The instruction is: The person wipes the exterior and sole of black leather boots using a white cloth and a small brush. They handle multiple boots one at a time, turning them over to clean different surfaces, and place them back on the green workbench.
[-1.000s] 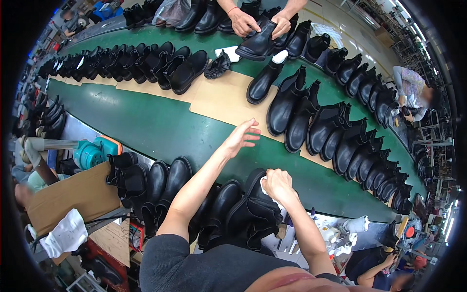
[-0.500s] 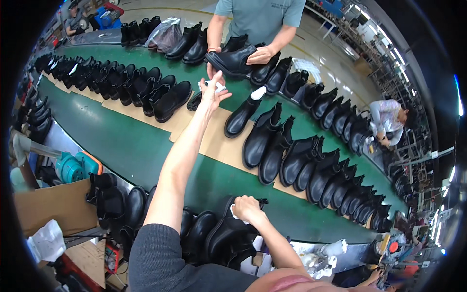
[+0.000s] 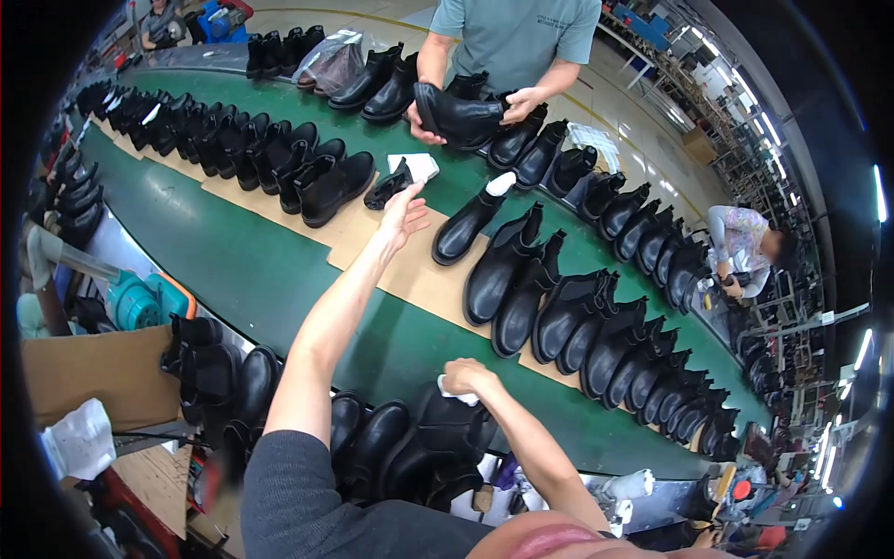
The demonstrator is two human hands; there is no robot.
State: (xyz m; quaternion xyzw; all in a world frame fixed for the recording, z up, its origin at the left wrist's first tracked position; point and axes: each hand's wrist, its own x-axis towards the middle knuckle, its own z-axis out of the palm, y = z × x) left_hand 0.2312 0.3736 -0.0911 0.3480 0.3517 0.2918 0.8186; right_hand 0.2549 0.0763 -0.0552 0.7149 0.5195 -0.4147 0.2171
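Observation:
My left hand reaches over the cardboard strip with its fingers apart and nothing in it. Just past its fingertips are a small crumpled black thing, whose kind I cannot make out, and a folded white cloth or paper. My right hand is closed around a white cloth, close above a black boot at the near edge. Whether the cloth touches the boot is unclear. To the right of my left hand stands a black ankle boot with white stuffing in its top.
Rows of black boots run along cardboard on the green belt. Across it, a person in a grey-green shirt holds a black boot in both hands. A teal machine stands at the left.
My left hand has drawn back from the white cloth or paper, which now lies on the belt. My right hand has shifted slightly up and left. The person opposite has turned the held boot.

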